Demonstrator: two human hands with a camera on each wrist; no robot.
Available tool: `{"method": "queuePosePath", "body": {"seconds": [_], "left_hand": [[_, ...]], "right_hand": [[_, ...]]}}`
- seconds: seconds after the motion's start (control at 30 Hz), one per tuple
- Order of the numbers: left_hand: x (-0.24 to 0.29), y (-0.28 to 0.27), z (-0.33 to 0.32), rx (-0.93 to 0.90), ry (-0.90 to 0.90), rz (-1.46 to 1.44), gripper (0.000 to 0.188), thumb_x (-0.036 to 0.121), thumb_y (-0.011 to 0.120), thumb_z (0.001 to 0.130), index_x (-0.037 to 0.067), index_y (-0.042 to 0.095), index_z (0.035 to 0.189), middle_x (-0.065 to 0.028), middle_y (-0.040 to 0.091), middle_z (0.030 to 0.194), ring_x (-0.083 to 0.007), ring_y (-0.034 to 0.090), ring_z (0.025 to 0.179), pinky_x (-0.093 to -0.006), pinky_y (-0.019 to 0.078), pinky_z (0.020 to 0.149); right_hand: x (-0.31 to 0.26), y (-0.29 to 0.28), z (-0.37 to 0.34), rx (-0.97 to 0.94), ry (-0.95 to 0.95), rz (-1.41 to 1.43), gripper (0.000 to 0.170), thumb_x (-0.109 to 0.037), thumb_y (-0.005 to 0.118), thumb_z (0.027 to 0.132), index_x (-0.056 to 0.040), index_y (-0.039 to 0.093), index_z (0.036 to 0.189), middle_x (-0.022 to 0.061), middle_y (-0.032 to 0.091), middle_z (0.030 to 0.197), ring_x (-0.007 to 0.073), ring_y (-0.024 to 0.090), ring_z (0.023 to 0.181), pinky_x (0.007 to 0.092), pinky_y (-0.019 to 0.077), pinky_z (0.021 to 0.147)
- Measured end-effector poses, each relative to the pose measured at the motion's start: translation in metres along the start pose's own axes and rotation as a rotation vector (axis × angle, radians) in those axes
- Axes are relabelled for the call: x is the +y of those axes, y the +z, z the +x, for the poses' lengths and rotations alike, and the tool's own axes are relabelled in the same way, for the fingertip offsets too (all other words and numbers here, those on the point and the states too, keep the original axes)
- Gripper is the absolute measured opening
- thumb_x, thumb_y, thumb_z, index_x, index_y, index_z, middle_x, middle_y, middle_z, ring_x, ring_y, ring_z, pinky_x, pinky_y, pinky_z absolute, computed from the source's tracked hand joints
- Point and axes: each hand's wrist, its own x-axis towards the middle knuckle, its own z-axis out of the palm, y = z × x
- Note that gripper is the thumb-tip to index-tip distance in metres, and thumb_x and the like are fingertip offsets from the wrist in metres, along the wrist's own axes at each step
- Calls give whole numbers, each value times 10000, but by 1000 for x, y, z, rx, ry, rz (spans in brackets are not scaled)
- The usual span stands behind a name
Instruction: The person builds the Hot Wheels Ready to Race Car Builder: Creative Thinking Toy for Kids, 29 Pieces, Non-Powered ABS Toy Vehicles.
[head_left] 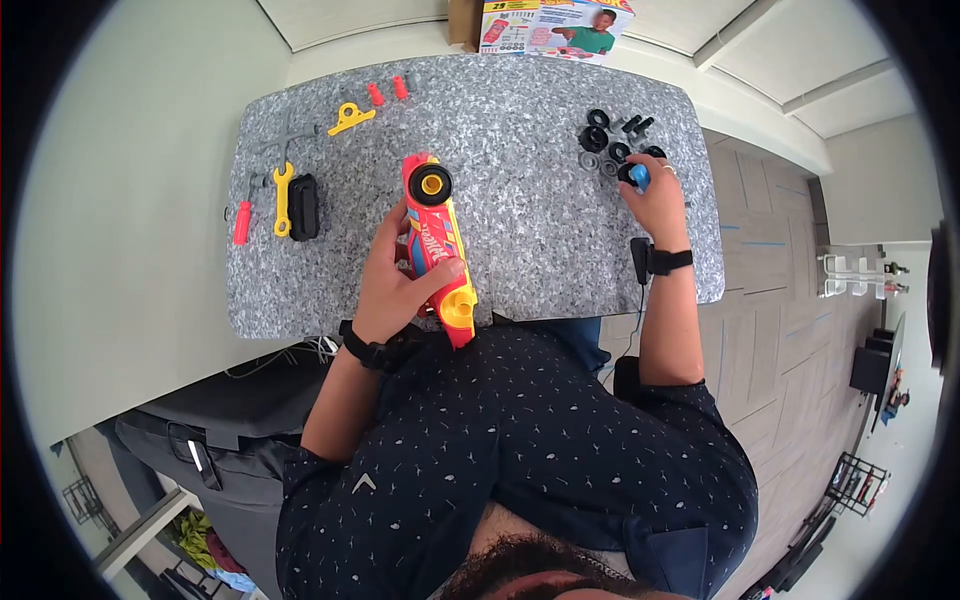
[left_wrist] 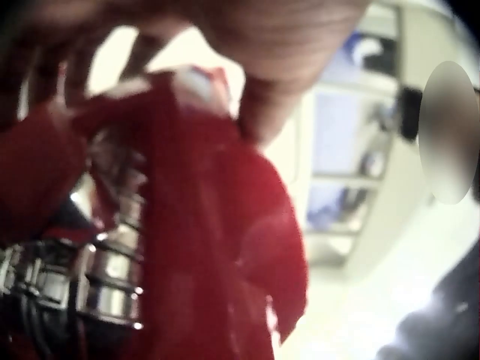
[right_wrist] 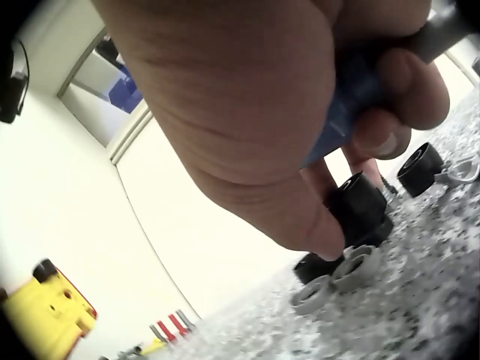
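My left hand (head_left: 393, 285) holds a red and yellow toy car (head_left: 436, 240) on its side near the table's front edge, one black wheel (head_left: 431, 184) with a yellow hub facing up. In the left wrist view, the car's red body (left_wrist: 217, 225) fills the middle, blurred. Over at the right, my right hand (head_left: 660, 200) grips a blue-handled tool (right_wrist: 346, 112) with a grey shaft (right_wrist: 439, 34) in its curled fingers. Its thumb and fingertips reach down to a black wheel (right_wrist: 358, 201) among other loose wheels and grey rings (right_wrist: 356, 266).
Black wheels (head_left: 594, 138) and small parts cluster at the back right. Leftward lie a yellow wrench (head_left: 283, 200), a black part (head_left: 303, 207), a red-handled tool (head_left: 242, 222), a yellow bracket (head_left: 350, 118) and red pieces (head_left: 400, 87). A printed box (head_left: 555, 28) stands behind the table.
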Motion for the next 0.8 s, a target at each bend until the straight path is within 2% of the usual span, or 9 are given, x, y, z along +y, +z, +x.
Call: {"method": "queuePosePath", "body": {"seconds": [0.1, 0.13, 0.27, 0.37, 0.4, 0.5, 0.53, 0.63, 0.8], "left_hand": [[-2, -2, 1, 16, -19, 45, 1059, 267, 986, 870, 18, 394, 1711, -140, 611, 1421, -194, 703, 1160, -361, 609, 969], [-1, -2, 2, 17, -34, 50, 1064, 277, 989, 867, 14, 395, 1710, -140, 614, 1416, -195, 702, 1155, -361, 606, 971], [5, 3, 5, 21, -29, 84, 1071, 318, 992, 863, -8, 403, 1695, -146, 633, 1383, -208, 697, 1163, -376, 590, 993], [2, 5, 7, 17, -22, 165, 1063, 334, 992, 864, -29, 414, 1679, -153, 641, 1370, -222, 701, 1167, -382, 585, 991], [4, 5, 7, 13, -22, 200, 1064, 342, 993, 863, -35, 417, 1674, -158, 643, 1372, -225, 702, 1167, -383, 586, 987], [-2, 6, 7, 11, -21, 214, 1078, 367, 998, 854, -49, 425, 1666, -172, 645, 1385, -232, 704, 1156, -384, 584, 979], [-3, 6, 8, 13, -17, 202, 1084, 376, 1000, 850, -53, 428, 1664, -177, 646, 1390, -233, 704, 1151, -385, 584, 977], [2, 7, 6, 8, -21, 246, 949, 279, 946, 920, -30, 436, 1659, -135, 675, 1373, -206, 699, 1211, -377, 585, 1039], [-2, 8, 6, 4, -21, 236, 980, 287, 952, 916, -27, 423, 1679, -136, 682, 1377, -201, 706, 1179, -368, 585, 1011]], "right_hand": [[-27, -4, -14, 9, -89, 495, 462, -129, 886, 927, -110, 773, 1374, 120, 752, 1233, 281, 744, 1077, 402, 578, 955], [-47, -11, -22, -51, -67, 674, 432, -132, 874, 967, -113, 776, 1388, 73, 736, 1194, 192, 688, 1056, 345, 539, 961], [-81, -14, -43, -180, -148, 735, 432, -108, 884, 956, -89, 778, 1375, 67, 734, 1195, 161, 671, 1057, 327, 530, 958], [-87, -11, -49, -314, 59, 866, 403, -99, 883, 954, -85, 786, 1345, 61, 732, 1184, 175, 688, 1012, 339, 545, 929], [-80, 2, -46, -180, -161, 699, 433, -144, 897, 928, -90, 757, 1334, 100, 747, 1184, 268, 754, 989, 406, 596, 899], [-69, 10, -39, -115, -69, 50, 484, -210, 910, 892, -92, 712, 1318, 168, 747, 1206, 395, 775, 1034, 496, 624, 889], [-66, 12, -31, -139, 11, -10, 525, -273, 925, 861, -87, 680, 1286, 219, 732, 1228, 465, 754, 1072, 553, 627, 882], [-58, 14, -12, -152, 67, -147, 530, -296, 937, 859, -85, 685, 1275, 212, 728, 1240, 453, 766, 1064, 536, 633, 875], [-63, 27, 42, -31, 83, -218, 581, -393, 924, 887, -47, 681, 1285, 224, 734, 1272, 438, 778, 1093, 515, 654, 893]]}}
